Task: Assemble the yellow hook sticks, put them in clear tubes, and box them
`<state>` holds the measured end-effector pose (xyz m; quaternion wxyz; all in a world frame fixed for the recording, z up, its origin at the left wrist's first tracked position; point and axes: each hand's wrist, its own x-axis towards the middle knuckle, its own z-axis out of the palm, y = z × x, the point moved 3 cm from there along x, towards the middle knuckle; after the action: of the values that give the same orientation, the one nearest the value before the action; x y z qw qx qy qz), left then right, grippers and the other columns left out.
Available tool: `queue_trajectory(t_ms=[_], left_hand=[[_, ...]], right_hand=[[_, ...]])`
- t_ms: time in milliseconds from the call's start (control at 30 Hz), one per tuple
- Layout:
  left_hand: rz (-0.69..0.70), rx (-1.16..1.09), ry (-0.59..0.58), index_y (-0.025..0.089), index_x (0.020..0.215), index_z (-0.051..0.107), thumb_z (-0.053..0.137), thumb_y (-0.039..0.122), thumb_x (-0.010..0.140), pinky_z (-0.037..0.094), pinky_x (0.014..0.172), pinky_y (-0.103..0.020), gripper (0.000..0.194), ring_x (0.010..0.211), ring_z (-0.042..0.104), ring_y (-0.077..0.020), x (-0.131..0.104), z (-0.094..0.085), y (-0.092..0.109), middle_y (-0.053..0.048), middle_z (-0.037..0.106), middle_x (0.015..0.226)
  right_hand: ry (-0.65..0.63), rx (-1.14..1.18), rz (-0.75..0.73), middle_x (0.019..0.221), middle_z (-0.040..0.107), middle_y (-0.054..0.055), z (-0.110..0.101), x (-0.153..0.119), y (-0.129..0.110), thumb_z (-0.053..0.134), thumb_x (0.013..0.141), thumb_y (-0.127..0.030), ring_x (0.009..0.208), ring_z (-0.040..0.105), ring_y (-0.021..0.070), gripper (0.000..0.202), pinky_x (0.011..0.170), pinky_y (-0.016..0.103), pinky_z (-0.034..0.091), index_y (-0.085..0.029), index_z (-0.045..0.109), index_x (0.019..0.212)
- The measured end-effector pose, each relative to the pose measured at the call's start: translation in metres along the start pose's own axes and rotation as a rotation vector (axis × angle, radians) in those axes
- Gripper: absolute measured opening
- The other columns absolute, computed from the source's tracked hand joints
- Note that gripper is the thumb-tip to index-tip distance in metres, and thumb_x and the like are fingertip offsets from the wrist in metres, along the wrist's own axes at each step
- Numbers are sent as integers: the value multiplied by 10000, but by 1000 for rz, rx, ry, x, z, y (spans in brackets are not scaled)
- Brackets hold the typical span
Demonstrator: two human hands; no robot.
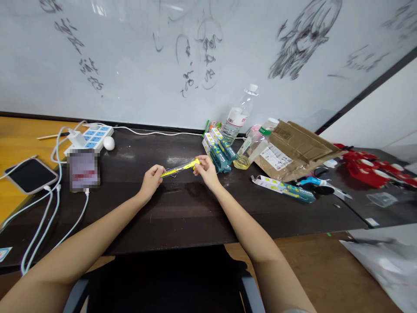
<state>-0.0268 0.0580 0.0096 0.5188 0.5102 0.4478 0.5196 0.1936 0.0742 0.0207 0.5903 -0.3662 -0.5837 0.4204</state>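
In the middle of the head view, a slim yellow and silver tool (177,169) is held slantwise above the dark table; its exact kind I cannot make out. My left hand (153,178) is closed around its left end, which carries dark marks. At the other, yellow end, my right hand (206,170) pinches it between thumb and fingers. A small thin wire-like item (173,175) shows just below the tool. Close behind my right hand lie green and white printed boxes (218,150), side by side.
Behind the boxes stand a water bottle (237,117) and a bottle with yellowish liquid (257,145). A cardboard parcel (293,148) and another printed box (283,189) lie right. Left are a power strip (94,138), a blurred-out device (84,170), a phone (31,174) and white cables.
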Motion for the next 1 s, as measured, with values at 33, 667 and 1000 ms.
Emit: queue_trajectory(t_ms=[33, 667, 1000], left_hand=[[2, 1, 0, 179, 720, 487, 530, 436, 803, 122, 356, -139, 273, 349, 194, -29, 0, 0, 0, 112, 225, 447], [-4, 4, 6, 183, 719, 487, 518, 420, 811, 126, 354, -133, 257, 354, 196, -31, -1, 1, 2, 108, 229, 456], [0, 0, -1, 183, 726, 486, 526, 443, 808, 124, 355, -132, 276, 351, 192, -30, -1, 0, 2, 110, 218, 457]], right_hand=[[0, 0, 2, 740, 581, -48, 0, 0, 0, 666, 751, -413, 501, 557, 66, 357, 462, 200, 454, -218, 489, 991], [-7, 17, 54, 645, 625, -23, -4, 1, -5, 617, 780, -483, 485, 540, 86, 372, 483, 222, 441, -185, 571, 998], [-6, 17, 63, 679, 639, -8, -3, 2, -4, 610, 785, -457, 442, 497, 71, 332, 457, 224, 416, -182, 565, 966]])
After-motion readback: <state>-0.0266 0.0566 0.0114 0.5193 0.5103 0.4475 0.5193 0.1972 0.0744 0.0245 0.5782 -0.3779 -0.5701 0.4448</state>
